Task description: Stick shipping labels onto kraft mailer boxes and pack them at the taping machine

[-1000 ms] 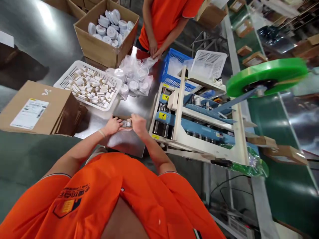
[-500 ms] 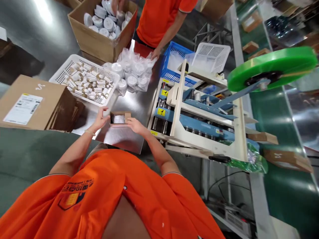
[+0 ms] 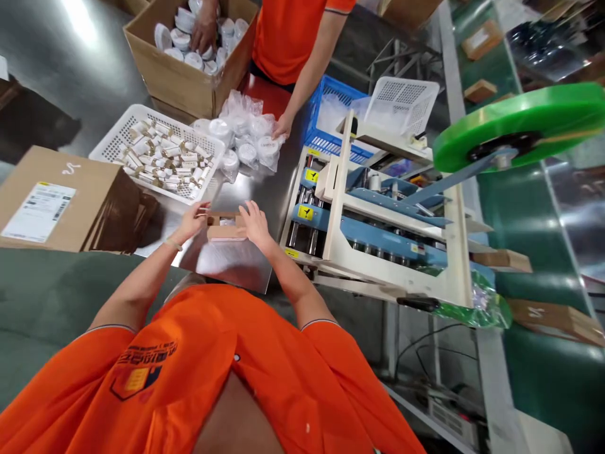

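A small brown cardboard box (image 3: 225, 234) sits on the metal table in front of me, its top flaps partly folded in. A bit of whitish content shows through the gap. At its left end is my left hand (image 3: 193, 222), fingers stretched toward the side flap and slightly apart. My right hand (image 3: 256, 225) lies against the right end, fingers extended and spread. Just beyond the box stands a white perforated basket (image 3: 106, 148) full of small white bottles with gold-coloured caps (image 3: 163, 154). Bagged round white containers (image 3: 248, 139) lie behind to the right.
Flattened cartons (image 3: 61, 195) are stacked at left. A co-worker (image 3: 288, 44) reaches into a large carton (image 3: 174, 85) of white tubs and touches the bags. On the right stand a carton-sealing machine (image 3: 368, 233) with a green tape roll (image 3: 520, 126) and a green conveyor (image 3: 534, 252).
Flaps of the small box have folded inward, covering most of the contents. My right hand has lifted and spread its fingers. The co-worker's hand has moved deeper into the large carton's view.
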A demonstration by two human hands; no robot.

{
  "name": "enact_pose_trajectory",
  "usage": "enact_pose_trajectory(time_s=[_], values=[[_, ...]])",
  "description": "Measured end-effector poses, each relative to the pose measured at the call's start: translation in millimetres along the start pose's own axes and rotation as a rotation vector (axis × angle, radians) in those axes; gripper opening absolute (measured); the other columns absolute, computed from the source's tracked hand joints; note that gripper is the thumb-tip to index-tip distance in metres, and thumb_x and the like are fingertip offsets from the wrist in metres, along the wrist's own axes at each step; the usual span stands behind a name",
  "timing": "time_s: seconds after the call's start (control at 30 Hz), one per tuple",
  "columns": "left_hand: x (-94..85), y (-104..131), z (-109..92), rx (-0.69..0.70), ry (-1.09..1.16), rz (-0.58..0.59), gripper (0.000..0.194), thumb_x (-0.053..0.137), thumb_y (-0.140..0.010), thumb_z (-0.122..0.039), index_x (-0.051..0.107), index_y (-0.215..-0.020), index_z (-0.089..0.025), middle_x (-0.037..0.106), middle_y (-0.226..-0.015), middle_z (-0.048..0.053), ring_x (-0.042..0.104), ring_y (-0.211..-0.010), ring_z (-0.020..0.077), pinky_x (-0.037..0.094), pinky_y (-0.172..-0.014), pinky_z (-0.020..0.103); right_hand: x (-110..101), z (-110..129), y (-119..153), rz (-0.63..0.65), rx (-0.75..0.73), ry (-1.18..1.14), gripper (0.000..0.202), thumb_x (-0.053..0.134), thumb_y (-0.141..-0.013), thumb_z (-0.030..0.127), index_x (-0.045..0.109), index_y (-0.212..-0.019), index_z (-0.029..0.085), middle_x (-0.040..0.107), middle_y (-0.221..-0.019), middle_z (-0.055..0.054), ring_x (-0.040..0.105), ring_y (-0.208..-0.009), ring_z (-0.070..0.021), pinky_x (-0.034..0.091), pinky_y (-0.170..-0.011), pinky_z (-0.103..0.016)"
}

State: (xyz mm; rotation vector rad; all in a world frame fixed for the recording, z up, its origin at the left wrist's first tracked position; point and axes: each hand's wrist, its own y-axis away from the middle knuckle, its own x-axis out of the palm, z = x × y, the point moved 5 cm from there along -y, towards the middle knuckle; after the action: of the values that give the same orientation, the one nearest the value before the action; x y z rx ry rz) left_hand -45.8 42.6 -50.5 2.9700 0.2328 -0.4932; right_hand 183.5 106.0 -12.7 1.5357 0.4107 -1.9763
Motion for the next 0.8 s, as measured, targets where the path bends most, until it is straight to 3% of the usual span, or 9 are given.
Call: enact_pose_trajectory(time_s=[0.13,0.23,0.3,0.37,0.47,0.53,0.6,0.7,0.8], values=[[24.3,1,-30,0.068,-0.463,-0.031,0.091,0.095,-0.075,-0.037,0.060,-0.156,-0.013,0.064,-0.154,0.024,0.056,-0.142,0.0472,0.047,-0.117,0.059,2,-5,-1,0.051,-0.044,-0.027,0.074,0.078,-0.100,0.026,0.052,-0.169,0.024,0.042,-0.179,-0.020,0.031,-0.171,-0.0388,0.043,-0.125,-0.060],[40.8,-6,-41,0.005,-0.691,-0.019,0.066,0.088,-0.084,-0.031,0.070,-0.146,-0.015,0.075,-0.137,0.023,0.063,-0.133,0.0478,0.046,-0.115,0.061,3,-7,0,0.055,-0.026,-0.024,0.075,0.076,-0.100,0.023,0.050,-0.171,0.025,0.044,-0.179,-0.017,0.033,-0.170,-0.0395,0.046,-0.122,-0.060],[39.7,-9,-44,-0.013,-0.732,-0.002,0.048,0.078,-0.092,-0.030,0.076,-0.138,-0.018,0.079,-0.130,0.020,0.066,-0.128,0.0453,0.046,-0.114,0.062,3,-7,3,0.055,-0.020,-0.031,0.074,0.075,-0.101,0.022,0.050,-0.171,0.025,0.046,-0.179,-0.017,0.034,-0.169,-0.0403,0.046,-0.121,-0.060],[33.0,-10,-43,-0.025,-0.745,0.086,0.045,0.073,-0.095,-0.031,0.078,-0.138,-0.020,0.079,-0.133,0.019,0.067,-0.131,0.0449,0.047,-0.115,0.063,4,-7,7,0.053,-0.027,-0.041,0.069,0.072,-0.103,0.023,0.053,-0.169,0.025,0.047,-0.178,-0.016,0.034,-0.169,-0.0405,0.046,-0.122,-0.060],[23.6,0,-45,0.024,-0.822,0.223,0.062,0.071,-0.098,-0.043,0.068,-0.155,-0.020,0.067,-0.157,0.021,0.047,-0.157,0.0517,0.035,-0.126,0.075,11,-7,16,0.074,-0.061,-0.047,0.057,0.064,-0.108,0.023,0.060,-0.165,0.026,0.046,-0.179,-0.014,0.032,-0.170,-0.0400,0.045,-0.124,-0.059],[25.8,12,-47,0.081,-0.913,0.257,0.083,0.074,-0.096,-0.055,0.057,-0.165,-0.012,0.052,-0.170,0.028,0.027,-0.167,0.0570,0.016,-0.129,0.084,20,-8,22,0.090,-0.064,-0.044,0.055,0.057,-0.111,0.023,0.059,-0.166,0.027,0.042,-0.181,-0.014,0.031,-0.170,-0.0400,0.045,-0.124,-0.059],[36.3,26,-46,0.096,-0.982,0.273,0.104,0.079,-0.091,-0.061,0.046,-0.170,-0.002,0.038,-0.175,0.038,0.019,-0.169,0.0592,0.006,-0.131,0.084,30,-13,28,0.103,-0.043,-0.062,0.058,0.055,-0.112,0.026,0.054,-0.169,0.030,0.035,-0.185,-0.013,0.030,-0.170,-0.0402,0.043,-0.125,-0.061],[52.8,39,-37,0.053,-1.013,0.215,0.115,0.082,-0.087,-0.055,0.034,-0.172,0.006,0.027,-0.176,0.045,0.020,-0.169,0.0591,0.014,-0.134,0.077,46,-32,37,0.045,0.044,-0.150,0.065,0.058,-0.110,0.033,0.046,-0.174,0.028,0.031,-0.185,-0.017,0.032,-0.169,-0.0392,0.042,-0.127,-0.060],[65.1,23,-30,0.055,-0.970,0.170,0.115,0.079,-0.088,-0.054,0.030,-0.172,0.007,0.029,-0.174,0.046,0.027,-0.166,0.0604,0.030,-0.130,0.072,63,-69,56,-0.131,0.317,-0.199,0.065,0.058,-0.111,0.036,0.048,-0.171,0.013,0.052,-0.167,-0.028,0.052,-0.152,-0.0380,0.047,-0.122,-0.055]])
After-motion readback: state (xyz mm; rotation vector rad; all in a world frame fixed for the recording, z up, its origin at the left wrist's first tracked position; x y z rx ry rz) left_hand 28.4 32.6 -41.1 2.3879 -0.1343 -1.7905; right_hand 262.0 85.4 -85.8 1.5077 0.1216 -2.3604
